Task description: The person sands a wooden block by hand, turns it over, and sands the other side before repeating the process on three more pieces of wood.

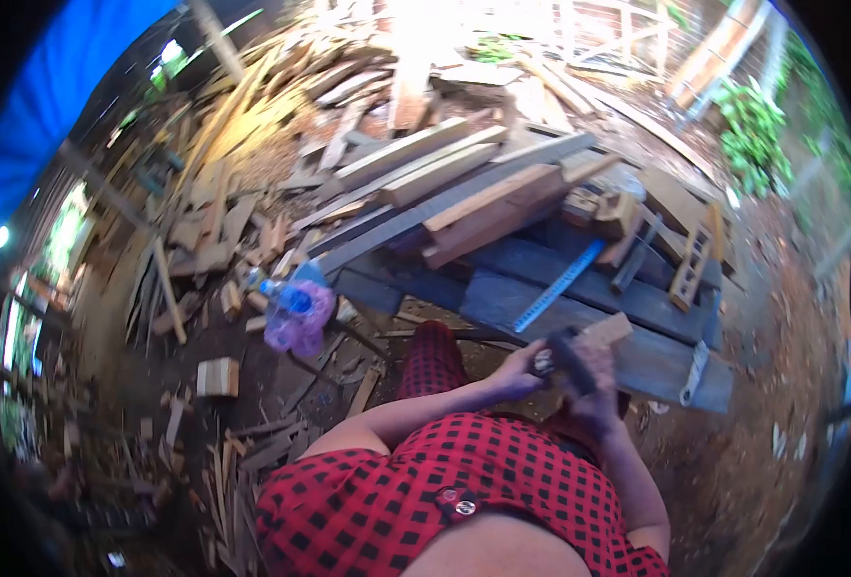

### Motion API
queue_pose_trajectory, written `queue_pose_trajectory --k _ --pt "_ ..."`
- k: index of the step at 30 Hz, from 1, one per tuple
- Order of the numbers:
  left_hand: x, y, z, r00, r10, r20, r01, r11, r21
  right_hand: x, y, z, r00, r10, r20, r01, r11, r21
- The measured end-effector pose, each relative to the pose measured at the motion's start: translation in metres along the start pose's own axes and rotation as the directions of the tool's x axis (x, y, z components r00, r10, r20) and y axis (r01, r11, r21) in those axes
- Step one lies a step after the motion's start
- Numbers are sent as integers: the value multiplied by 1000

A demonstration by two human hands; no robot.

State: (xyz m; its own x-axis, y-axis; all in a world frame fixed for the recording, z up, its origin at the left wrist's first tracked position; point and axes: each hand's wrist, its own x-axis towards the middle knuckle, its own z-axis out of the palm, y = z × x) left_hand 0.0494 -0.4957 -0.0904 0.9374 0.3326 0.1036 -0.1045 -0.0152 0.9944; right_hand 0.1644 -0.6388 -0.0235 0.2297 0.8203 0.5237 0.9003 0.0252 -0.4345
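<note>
Wood block (610,331) tilted in a closed right hand (594,396), over the worktop's near edge (651,377).
It was pale, squared and blunt-ended, with no fine grain readable through the blur; it looked light, stiff and dry, unlikely to slip or break, and best taken by its long sides, well back from the exposed end. Just beside it, a dark tool (571,362) crossed in front of the right hand, and the left hand (516,376) was closed at its other side, though its exact grip could not be told. Farther out, a blue ruler (560,285) slanted inward from the near edge, a pale-handled tool (696,373) lay by the near right corner, and thick beams (493,213) were heaped towards the far edge.
</note>
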Motion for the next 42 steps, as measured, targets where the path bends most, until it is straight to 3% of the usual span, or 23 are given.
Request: queue_pose_trajectory --k 1,2,4,6,9,11,12,13,16,17,18,19,20,21,23,25,26,29,31,35,36,40,42 --pt "-3 0 0 999 -41 3 41 999 -14 -5 22 4 964 267 2 -254 916 310" --pt "-6 7 0 998 -42 -41 41 999 -10 -4 38 14 844 527 -94 -319 635 703" --pt "-8 23 4 1000 10 11 -11 998 58 -40 146 22 914 338 -224 -315 940 134" --pt "-9 18 6 999 -32 6 32 998 -56 -11 126 -13 539 834 -118 -825 551 124" --pt "-6 13 3 1000 -19 3 19 993 -118 -21 98 -4 715 682 -155 -634 726 268" --pt "-10 8 4 1000 8 -15 -10 997 -70 -24 53 10 780 624 36 -536 638 552" --pt "-11 7 4 999 -35 -25 34 998 -55 -11 16 3 951 309 -9 -297 920 256" --pt "-11 4 5 996 -79 -32 78 996 -42 0 -9 -6 997 -42 62 46 997 -63" --pt "-10 11 0 1000 -6 2 6 1000 28 -15 11 7 994 61 93 -72 991 112" --pt "-11 18 0 1000 -16 8 15 996 89 -12 23 7 929 363 72 -364 858 362" --pt "-12 1 4 1000 -7 -15 8 998 67 -4 36 -1 859 511 27 -402 642 652" --pt "-12 -1 5 1000 3 -16 -1 997 74 -21 97 -1 786 598 156 -610 792 40" --pt "-12 -2 5 1000 21 -16 -20 1000 16 -37 153 0 670 720 181 -508 622 -596" --pt "-11 -1 6 999 40 -18 -41 998 -43 -25 142 -5 680 712 175 -503 626 -596" --pt "-6 12 7 996 66 -55 -77 970 -231 -14 120 -22 608 786 -113 -741 612 275" --pt "-6 32 -4 933 -351 81 323 714 -622 -30 125 -12 641 764 -66 -725 632 275" --pt "-1 0 -5 908 -393 144 357 549 -756 -22 90 -6 743 667 -56 -611 709 352" --pt "-9 19 -7 806 -571 156 406 342 -848 5 -17 2 881 474 -9 -386 729 566" --pt "-10 31 2 724 -688 60 352 293 -889 -1 -20 13 993 42 114 -49 997 62" --pt "-4 52 1 701 -708 82 253 141 -957 -6 -3 41 976 -141 166 132 989 67" --pt "-2 58 -1 601 -795 87 275 104 -956 -8 16 48 996 -67 52 64 996 65" --pt "-3 38 -8 657 -741 141 354 139 -925 -40 146 77 926 368 -80 -346 916 205" --pt "-4 35 -7 650 -749 129 359 153 -921 -18 156 58 642 753 147 -707 506 494"
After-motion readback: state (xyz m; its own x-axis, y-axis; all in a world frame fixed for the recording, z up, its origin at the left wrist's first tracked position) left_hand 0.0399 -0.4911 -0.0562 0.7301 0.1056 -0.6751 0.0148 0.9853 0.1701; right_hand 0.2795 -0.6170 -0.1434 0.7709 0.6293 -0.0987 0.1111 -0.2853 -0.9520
